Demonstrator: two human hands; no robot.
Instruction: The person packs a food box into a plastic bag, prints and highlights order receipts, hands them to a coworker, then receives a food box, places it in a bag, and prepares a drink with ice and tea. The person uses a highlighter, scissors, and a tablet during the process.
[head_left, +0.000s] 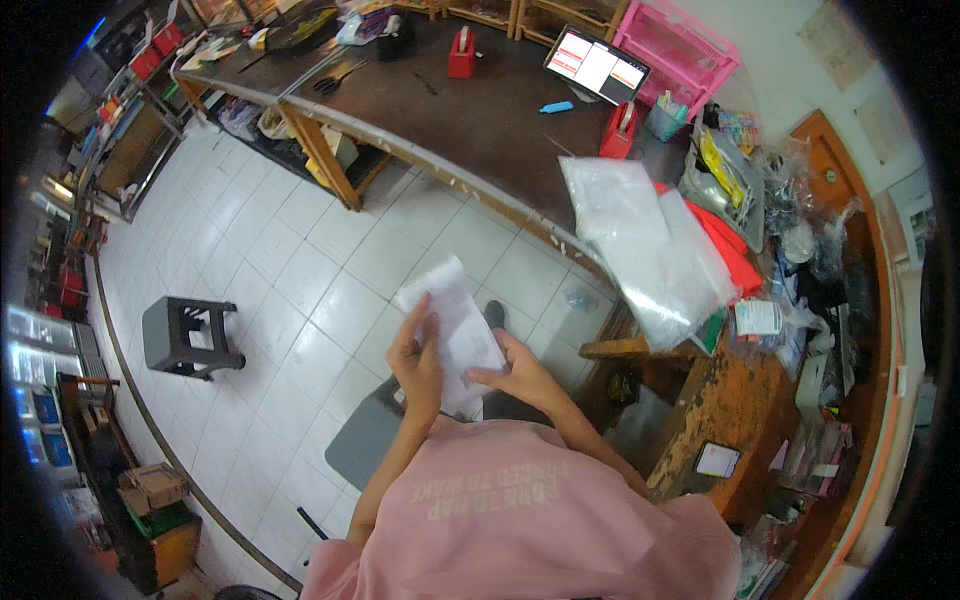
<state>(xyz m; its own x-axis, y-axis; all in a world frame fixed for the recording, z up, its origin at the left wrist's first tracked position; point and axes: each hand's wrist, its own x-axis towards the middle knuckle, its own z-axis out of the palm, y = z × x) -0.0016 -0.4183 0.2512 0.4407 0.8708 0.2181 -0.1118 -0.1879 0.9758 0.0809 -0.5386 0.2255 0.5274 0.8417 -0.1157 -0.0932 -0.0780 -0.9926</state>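
Observation:
In front of my pink shirt, both hands hold a white sheet (459, 322), which looks like paper and is slightly blurred. My left hand (417, 360) grips its left edge, fingers pointing up along it. On the right edge, my right hand (517, 371) pinches the sheet with the thumb lying on top. The sheet is curled over at its upper end, and its lower end hangs near my lap. Beyond my right hand, clear plastic bags (645, 247) lie over the corner of the dark table (450, 112).
Red tape dispensers (619, 131), a tablet (597, 64), a blue marker (556, 108) and scissors (339, 77) are on the table. A worn wooden desk (697, 420) at my right carries a phone (718, 460). On the tiled floor stands a dark plastic stool (191, 337).

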